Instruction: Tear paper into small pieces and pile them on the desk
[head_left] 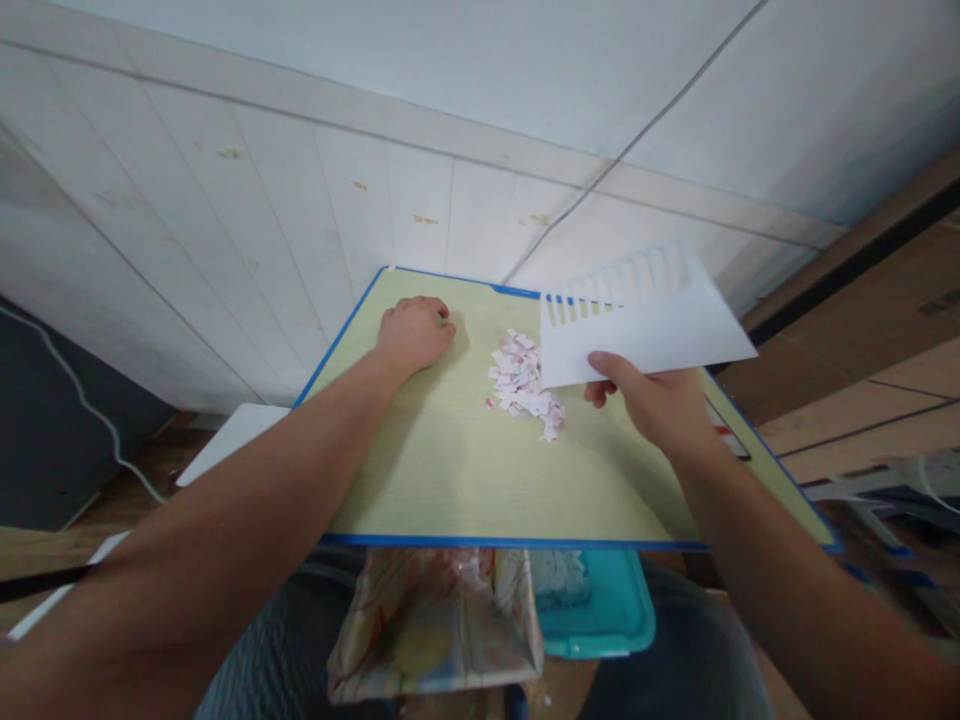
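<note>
Head view: right hand [660, 405] pinches 1 slotted white sheet [637, 335] above yellow board [435, 480], beside paper scraps [517, 370]. Left hand [416, 335] curled on board; cannot tell if gripping. Cable [600, 180] behind; cardboard [862, 310] right; turquoise tub [607, 643] below front edge.

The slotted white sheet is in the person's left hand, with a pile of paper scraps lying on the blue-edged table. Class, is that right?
Not quite: the head view shows the slotted white sheet in the right hand, not the left hand. The pile of paper scraps does lie on the blue-edged table.
</note>
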